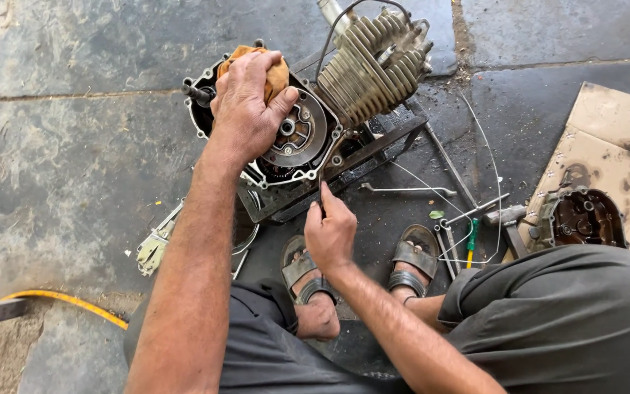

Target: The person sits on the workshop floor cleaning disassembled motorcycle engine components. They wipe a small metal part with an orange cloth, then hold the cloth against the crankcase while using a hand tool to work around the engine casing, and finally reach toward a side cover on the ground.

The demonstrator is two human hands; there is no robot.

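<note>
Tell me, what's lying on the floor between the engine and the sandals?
A thin metal wrench lies between the engine and the sandals, seen in the head view.

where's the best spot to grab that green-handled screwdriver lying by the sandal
Probably by the green handle, coming from above. The screwdriver lies flat on the stone floor among thin wires and metal tools, so a pinch across the handle's sides should lift it clear without snagging them.
</note>
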